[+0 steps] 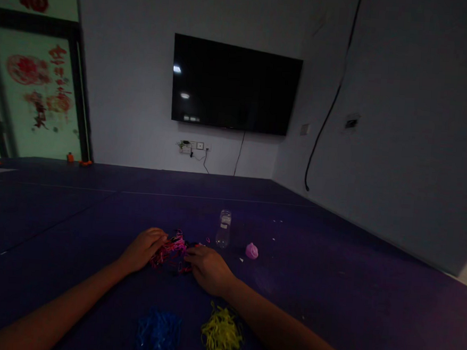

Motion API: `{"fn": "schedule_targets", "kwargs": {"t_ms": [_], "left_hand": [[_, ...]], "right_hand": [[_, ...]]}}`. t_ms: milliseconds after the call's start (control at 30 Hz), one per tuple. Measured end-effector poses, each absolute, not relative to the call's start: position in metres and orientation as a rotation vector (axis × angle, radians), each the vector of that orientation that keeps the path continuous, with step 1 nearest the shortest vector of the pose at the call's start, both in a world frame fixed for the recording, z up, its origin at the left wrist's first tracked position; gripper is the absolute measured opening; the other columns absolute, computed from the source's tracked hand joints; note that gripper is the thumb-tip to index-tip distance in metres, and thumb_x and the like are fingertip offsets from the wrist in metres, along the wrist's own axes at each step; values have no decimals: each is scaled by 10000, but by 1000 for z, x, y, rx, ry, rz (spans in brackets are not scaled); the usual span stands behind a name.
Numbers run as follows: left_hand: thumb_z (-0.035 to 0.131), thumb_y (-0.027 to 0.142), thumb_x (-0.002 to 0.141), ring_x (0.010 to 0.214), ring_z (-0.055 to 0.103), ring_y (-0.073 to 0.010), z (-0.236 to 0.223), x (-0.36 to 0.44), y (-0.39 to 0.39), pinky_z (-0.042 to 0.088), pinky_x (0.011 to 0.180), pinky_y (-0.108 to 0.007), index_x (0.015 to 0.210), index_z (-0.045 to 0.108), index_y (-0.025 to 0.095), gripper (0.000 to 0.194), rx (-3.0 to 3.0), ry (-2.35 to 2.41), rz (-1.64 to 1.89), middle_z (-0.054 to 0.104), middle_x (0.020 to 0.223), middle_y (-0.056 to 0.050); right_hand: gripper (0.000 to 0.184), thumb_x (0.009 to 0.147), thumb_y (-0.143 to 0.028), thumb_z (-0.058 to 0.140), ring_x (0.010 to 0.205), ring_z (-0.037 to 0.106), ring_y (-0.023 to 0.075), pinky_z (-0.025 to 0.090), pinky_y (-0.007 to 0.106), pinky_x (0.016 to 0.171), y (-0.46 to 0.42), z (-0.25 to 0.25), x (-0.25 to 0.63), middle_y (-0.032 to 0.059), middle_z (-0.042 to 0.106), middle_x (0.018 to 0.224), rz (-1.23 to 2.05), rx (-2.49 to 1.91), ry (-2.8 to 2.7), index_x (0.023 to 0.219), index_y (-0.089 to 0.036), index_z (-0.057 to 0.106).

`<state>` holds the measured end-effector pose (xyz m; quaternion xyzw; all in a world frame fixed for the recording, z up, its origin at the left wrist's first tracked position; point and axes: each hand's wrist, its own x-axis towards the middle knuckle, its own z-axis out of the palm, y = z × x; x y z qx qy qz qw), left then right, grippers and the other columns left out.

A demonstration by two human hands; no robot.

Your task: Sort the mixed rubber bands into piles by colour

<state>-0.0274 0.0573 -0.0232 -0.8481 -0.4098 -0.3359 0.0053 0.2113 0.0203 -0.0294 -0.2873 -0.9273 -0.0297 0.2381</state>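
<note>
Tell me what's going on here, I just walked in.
A person's bare left hand and right hand are at opposite sides of a loose, tangled pile of thin pink, red and dark strands on a purple surface. Nearer the person lie a blue strand pile and a yellow strand pile. Beyond the right hand, a clear bottle stands upright, left of a small pink object.

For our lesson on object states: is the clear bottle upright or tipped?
Upright: the clear bottle stands on its base, neck pointing up.
</note>
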Motion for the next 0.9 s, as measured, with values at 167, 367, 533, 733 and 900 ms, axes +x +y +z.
{"fn": "schedule_targets", "kwargs": {"t_ms": [167, 367, 533, 733, 900], "left_hand": [[219, 433, 936, 1090, 536, -192, -25, -27, 57, 398, 980, -370, 983, 686, 242, 506, -2705, -1373, -952, 671, 1091, -9], [170, 494, 920, 1007, 589, -207, -28, -30, 62, 437, 935, -351, 923, 703, 199, 610, -2610, -1512, -1045, 699, 988, -47], [178, 513, 906, 955, 613, -208, -27, -32, 64, 461, 889, -332, 879, 708, 183, 626, -2543, -1630, -1154, 704, 946, -59], [172, 503, 909, 901, 633, -213, -24, -34, 63, 469, 862, -330, 860, 712, 174, 634, -2524, -1698, -1195, 710, 911, -65], [186, 522, 903, 977, 598, -211, -28, -34, 66, 446, 917, -355, 834, 711, 194, 623, -2559, -1580, -1216, 700, 976, -57]], "right_hand": [[328, 757, -91, 449, 1023, 533, 185, 397, 305, 890, 21, -29, 211, 87, 608, 1097, -92, -794, -2564, 1033, -161, 613], [324, 770, -98, 441, 1028, 532, 181, 397, 299, 890, 20, -29, 212, 81, 610, 1102, -84, -799, -2563, 1035, -165, 615], [327, 767, -95, 446, 1031, 532, 180, 403, 297, 885, 20, -29, 212, 84, 608, 1101, -93, -797, -2561, 1037, -164, 617], [324, 779, -94, 435, 1022, 537, 182, 397, 306, 897, 20, -29, 211, 85, 616, 1084, -92, -794, -2564, 1041, -157, 616], [337, 762, -95, 448, 1028, 534, 186, 400, 301, 887, 19, -28, 212, 88, 609, 1103, -80, -795, -2570, 1048, -160, 613]]}}
